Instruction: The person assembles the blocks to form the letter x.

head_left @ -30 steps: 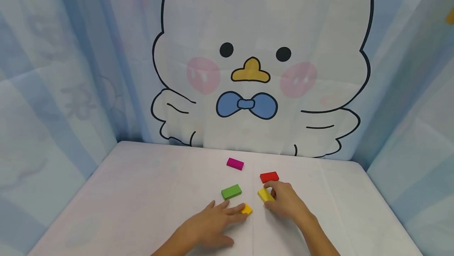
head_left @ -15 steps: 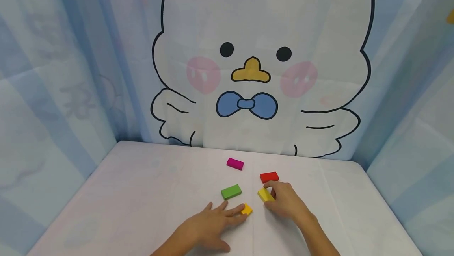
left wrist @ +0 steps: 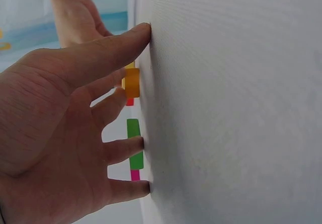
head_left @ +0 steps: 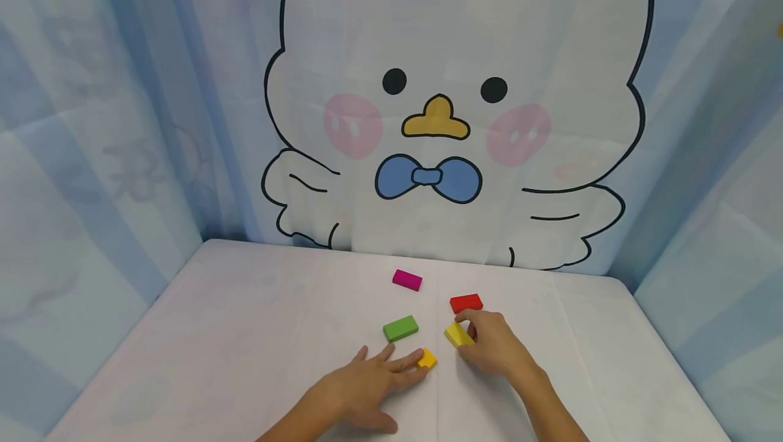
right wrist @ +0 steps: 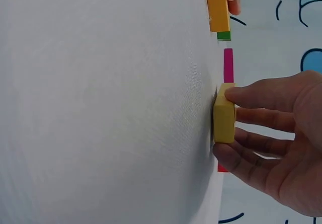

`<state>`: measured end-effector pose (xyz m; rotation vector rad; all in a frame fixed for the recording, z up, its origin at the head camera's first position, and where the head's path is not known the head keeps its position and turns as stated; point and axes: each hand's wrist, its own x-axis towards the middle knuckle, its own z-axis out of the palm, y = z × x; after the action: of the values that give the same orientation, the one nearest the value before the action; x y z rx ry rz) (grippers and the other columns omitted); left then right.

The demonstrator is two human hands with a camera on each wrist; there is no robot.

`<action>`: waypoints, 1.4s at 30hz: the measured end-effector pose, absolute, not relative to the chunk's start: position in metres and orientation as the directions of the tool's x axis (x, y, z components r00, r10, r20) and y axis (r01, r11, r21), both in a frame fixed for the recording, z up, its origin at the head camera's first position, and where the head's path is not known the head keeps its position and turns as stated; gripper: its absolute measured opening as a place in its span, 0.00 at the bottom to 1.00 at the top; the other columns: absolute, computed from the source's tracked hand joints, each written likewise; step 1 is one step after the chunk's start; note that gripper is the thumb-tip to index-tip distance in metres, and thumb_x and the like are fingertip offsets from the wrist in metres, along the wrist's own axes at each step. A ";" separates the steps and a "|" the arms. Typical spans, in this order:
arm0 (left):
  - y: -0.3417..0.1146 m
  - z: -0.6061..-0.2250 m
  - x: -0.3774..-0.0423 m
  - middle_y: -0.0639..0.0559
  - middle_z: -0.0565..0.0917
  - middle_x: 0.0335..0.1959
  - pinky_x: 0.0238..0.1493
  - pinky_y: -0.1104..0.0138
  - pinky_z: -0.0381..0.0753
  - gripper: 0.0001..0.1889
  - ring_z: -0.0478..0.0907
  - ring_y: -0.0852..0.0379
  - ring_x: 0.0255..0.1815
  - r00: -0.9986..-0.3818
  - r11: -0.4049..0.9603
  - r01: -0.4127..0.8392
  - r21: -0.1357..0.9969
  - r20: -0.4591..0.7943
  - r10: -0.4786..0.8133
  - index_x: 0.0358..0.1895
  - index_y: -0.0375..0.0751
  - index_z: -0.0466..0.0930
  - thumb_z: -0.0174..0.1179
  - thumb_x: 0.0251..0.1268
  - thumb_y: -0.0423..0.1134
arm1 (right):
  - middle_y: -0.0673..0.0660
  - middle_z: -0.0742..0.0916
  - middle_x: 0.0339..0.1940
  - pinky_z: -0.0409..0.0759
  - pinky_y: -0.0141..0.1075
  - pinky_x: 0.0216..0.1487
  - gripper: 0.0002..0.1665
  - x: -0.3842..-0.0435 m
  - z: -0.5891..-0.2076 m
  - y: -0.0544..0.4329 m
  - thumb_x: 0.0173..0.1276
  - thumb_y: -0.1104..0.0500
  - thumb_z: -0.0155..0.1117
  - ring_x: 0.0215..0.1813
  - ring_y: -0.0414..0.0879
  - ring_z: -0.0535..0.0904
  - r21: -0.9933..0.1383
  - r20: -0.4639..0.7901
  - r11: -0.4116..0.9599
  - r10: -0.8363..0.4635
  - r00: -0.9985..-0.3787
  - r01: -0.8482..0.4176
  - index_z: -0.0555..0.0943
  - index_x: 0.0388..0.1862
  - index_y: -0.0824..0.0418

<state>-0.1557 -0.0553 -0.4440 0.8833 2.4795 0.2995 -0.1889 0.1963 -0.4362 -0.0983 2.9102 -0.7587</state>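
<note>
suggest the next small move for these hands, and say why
Probably have the right hand slide the yellow block left, toward the orange block. It pinches the yellow block, the left hand touches the orange one with spread fingers, and a gap of table separates the two blocks.

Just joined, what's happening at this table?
A person is handling small colored blocks with both hands. The right hand grips a yellow block between thumb and fingers. The left hand is spread low over the white tabletop, two fingertips at a smaller orange block. A green block lies just beyond the left hand, a red block beyond the yellow one, and a magenta piece farthest back. Neither hand is holding those three.
</note>
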 end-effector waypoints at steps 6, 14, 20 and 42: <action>-0.055 -0.444 -0.155 0.78 0.52 0.83 0.76 0.32 0.59 0.45 0.59 0.42 0.84 -0.676 0.771 0.526 0.359 -0.375 0.635 0.78 0.82 0.60 0.75 0.59 0.54 | 0.52 0.80 0.30 0.80 0.36 0.39 0.25 -0.186 -0.434 0.196 0.57 0.65 0.78 0.35 0.45 0.74 -0.491 -0.091 0.870 -0.104 -0.990 -0.047 0.85 0.55 0.58; -0.056 -0.444 -0.156 0.78 0.52 0.83 0.77 0.31 0.58 0.45 0.58 0.42 0.84 -0.674 0.766 0.525 0.370 -0.369 0.640 0.78 0.81 0.60 0.75 0.60 0.54 | 0.51 0.80 0.31 0.82 0.37 0.40 0.25 -0.178 -0.426 0.194 0.57 0.64 0.79 0.36 0.45 0.74 -0.489 -0.089 0.871 -0.105 -0.991 -0.048 0.85 0.55 0.57; -0.056 -0.444 -0.156 0.78 0.52 0.83 0.76 0.31 0.58 0.45 0.58 0.41 0.84 -0.673 0.767 0.524 0.371 -0.371 0.639 0.78 0.81 0.60 0.75 0.60 0.54 | 0.51 0.80 0.30 0.80 0.36 0.39 0.24 -0.169 -0.421 0.191 0.56 0.64 0.80 0.35 0.44 0.74 -0.495 -0.104 0.868 -0.118 -0.988 -0.052 0.85 0.52 0.56; -0.056 -0.443 -0.156 0.77 0.52 0.83 0.76 0.30 0.57 0.45 0.57 0.41 0.84 -0.668 0.756 0.520 0.398 -0.362 0.650 0.79 0.80 0.60 0.75 0.60 0.53 | 0.52 0.79 0.26 0.75 0.34 0.35 0.21 -0.151 -0.416 0.188 0.56 0.67 0.78 0.32 0.45 0.74 -0.513 -0.175 0.855 -0.192 -0.966 -0.077 0.84 0.48 0.54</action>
<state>-0.1557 -0.0563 -0.4434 0.8821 2.4638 0.3589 -0.1506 0.1877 -0.4160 -0.2068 2.8111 -0.7631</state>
